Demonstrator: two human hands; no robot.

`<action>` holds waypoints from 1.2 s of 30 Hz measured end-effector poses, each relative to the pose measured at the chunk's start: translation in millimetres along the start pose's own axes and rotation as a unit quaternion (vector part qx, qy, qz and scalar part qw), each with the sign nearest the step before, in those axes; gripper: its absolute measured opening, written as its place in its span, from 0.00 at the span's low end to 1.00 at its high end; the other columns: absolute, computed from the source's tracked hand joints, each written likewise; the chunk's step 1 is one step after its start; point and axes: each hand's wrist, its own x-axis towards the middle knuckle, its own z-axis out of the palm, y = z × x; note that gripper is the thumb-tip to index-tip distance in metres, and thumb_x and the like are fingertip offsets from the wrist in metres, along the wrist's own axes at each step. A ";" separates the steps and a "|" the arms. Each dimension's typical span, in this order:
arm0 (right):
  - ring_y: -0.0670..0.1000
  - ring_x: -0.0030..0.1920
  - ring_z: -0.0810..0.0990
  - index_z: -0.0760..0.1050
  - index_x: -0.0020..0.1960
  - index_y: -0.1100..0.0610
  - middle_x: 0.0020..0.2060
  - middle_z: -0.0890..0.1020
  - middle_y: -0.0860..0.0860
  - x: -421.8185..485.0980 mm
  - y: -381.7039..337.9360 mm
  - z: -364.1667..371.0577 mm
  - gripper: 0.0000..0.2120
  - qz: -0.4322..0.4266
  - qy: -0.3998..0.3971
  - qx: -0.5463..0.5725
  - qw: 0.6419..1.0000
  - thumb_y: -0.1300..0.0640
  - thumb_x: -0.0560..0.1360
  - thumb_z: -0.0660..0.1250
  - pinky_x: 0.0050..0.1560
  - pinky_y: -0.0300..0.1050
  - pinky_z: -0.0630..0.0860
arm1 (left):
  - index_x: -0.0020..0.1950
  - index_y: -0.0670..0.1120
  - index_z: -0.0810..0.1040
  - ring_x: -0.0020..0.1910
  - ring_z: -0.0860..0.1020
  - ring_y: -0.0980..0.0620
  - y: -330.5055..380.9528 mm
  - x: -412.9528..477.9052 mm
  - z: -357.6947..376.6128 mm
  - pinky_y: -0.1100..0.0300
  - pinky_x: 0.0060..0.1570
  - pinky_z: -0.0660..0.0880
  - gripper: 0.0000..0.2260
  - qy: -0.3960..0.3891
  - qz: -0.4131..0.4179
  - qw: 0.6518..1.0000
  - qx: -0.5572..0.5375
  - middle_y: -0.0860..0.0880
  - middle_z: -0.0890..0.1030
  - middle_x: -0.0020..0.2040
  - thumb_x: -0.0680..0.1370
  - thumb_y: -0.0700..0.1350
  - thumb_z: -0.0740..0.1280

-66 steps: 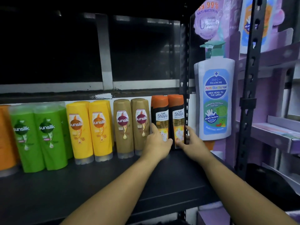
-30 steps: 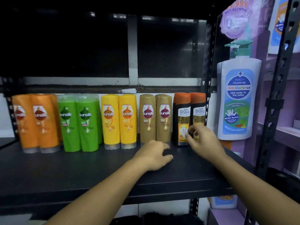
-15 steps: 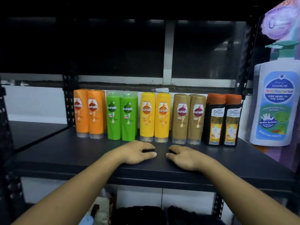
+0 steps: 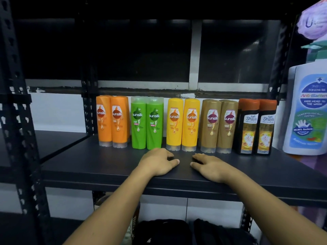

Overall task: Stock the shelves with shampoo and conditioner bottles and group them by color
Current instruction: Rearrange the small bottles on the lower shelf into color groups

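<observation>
A row of bottles stands upright at the back of the dark shelf (image 4: pixel 88 167), paired by color. From left to right: two orange bottles (image 4: pixel 112 121), two green bottles (image 4: pixel 146 124), two yellow bottles (image 4: pixel 183 123), two brown bottles (image 4: pixel 219 125) and two black bottles with orange caps (image 4: pixel 255 126). My left hand (image 4: pixel 158 162) and my right hand (image 4: pixel 209 165) rest palm down on the shelf in front of the yellow and brown bottles. Neither hand holds anything or touches a bottle.
A large white pump bottle display (image 4: pixel 308 110) stands at the right beyond the shelf post (image 4: pixel 279 68). A black upright post (image 4: pixel 19 121) rises at the left. Dark bags (image 4: pixel 162 230) lie below the shelf.
Both hands drew back from the black bottles at the right and settled flat on the shelf front. The view swung left, so the whole row now shows.
</observation>
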 end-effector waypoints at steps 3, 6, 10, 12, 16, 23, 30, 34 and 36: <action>0.54 0.77 0.63 0.55 0.81 0.46 0.79 0.64 0.48 -0.5 0.0 -1.5 0.31 -0.004 0.013 0.055 0.998 0.41 0.81 0.61 0.75 0.48 0.61 | 0.68 0.53 0.80 0.63 0.78 0.46 -3.2 5.6 -0.2 0.49 0.62 0.78 0.20 0.041 -0.002 0.998 -0.038 0.49 0.81 0.65 0.81 0.61 0.64; 0.49 0.72 0.69 0.56 0.80 0.47 0.74 0.69 0.46 2.5 -7.1 -8.9 0.33 -0.036 0.097 0.155 0.982 0.52 0.80 0.67 0.65 0.39 0.64 | 0.68 0.51 0.78 0.60 0.80 0.44 -1.7 18.0 -7.9 0.51 0.57 0.78 0.19 0.112 0.002 0.988 -0.104 0.48 0.83 0.61 0.81 0.57 0.66; 0.50 0.67 0.72 0.60 0.76 0.54 0.65 0.73 0.48 25.5 -23.3 -19.4 0.29 -0.027 0.209 0.220 0.953 0.58 0.79 0.69 0.58 0.36 0.64 | 0.68 0.50 0.72 0.57 0.81 0.41 9.4 40.6 -15.2 0.52 0.51 0.78 0.20 0.166 -0.038 0.973 -0.154 0.46 0.82 0.58 0.79 0.56 0.70; 0.56 0.68 0.74 0.59 0.76 0.54 0.68 0.75 0.53 42.6 -26.8 -19.2 0.31 -0.002 0.201 0.230 0.952 0.57 0.78 0.71 0.62 0.46 0.69 | 0.66 0.48 0.70 0.56 0.81 0.40 13.8 53.1 -13.9 0.49 0.51 0.78 0.22 0.170 -0.057 0.971 -0.161 0.45 0.82 0.58 0.78 0.55 0.72; 0.62 0.64 0.76 0.58 0.72 0.54 0.64 0.76 0.57 69.0 -27.6 -12.3 0.34 0.051 0.195 0.251 0.947 0.55 0.75 0.74 0.58 0.54 0.72 | 0.69 0.45 0.64 0.58 0.81 0.38 20.1 67.8 -9.8 0.48 0.51 0.76 0.30 0.173 -0.077 0.969 -0.155 0.42 0.81 0.59 0.75 0.53 0.76; 0.64 0.58 0.79 0.56 0.73 0.54 0.59 0.80 0.59 83.9 -20.6 10.7 0.36 0.045 0.266 0.219 0.938 0.54 0.74 0.74 0.54 0.55 0.73 | 0.65 0.46 0.63 0.55 0.82 0.36 17.3 73.9 0.3 0.48 0.47 0.76 0.31 0.193 -0.079 0.968 -0.137 0.41 0.82 0.57 0.72 0.50 0.79; 0.64 0.55 0.80 0.51 0.76 0.55 0.56 0.80 0.59 93.4 -16.0 18.4 0.38 0.041 0.288 0.177 0.940 0.54 0.76 0.72 0.52 0.56 0.76 | 0.63 0.43 0.71 0.57 0.81 0.37 15.1 77.9 8.0 0.49 0.49 0.76 0.23 0.206 -0.091 0.969 -0.107 0.40 0.82 0.57 0.76 0.51 0.76; 0.63 0.57 0.80 0.52 0.76 0.58 0.58 0.80 0.59 96.1 -14.8 18.0 0.35 0.052 0.278 0.161 0.946 0.54 0.78 0.69 0.54 0.57 0.76 | 0.54 0.43 0.80 0.53 0.82 0.40 9.4 80.1 5.1 0.53 0.42 0.74 0.18 0.193 -0.093 0.970 -0.116 0.42 0.83 0.52 0.75 0.54 0.76; 0.63 0.57 0.80 0.58 0.72 0.60 0.59 0.80 0.61 94.6 -13.7 16.6 0.27 0.070 0.250 0.147 0.954 0.53 0.80 0.67 0.54 0.55 0.76 | 0.47 0.44 0.79 0.49 0.82 0.41 5.2 78.4 5.3 0.54 0.40 0.72 0.16 0.192 -0.088 0.970 -0.118 0.43 0.82 0.49 0.75 0.56 0.76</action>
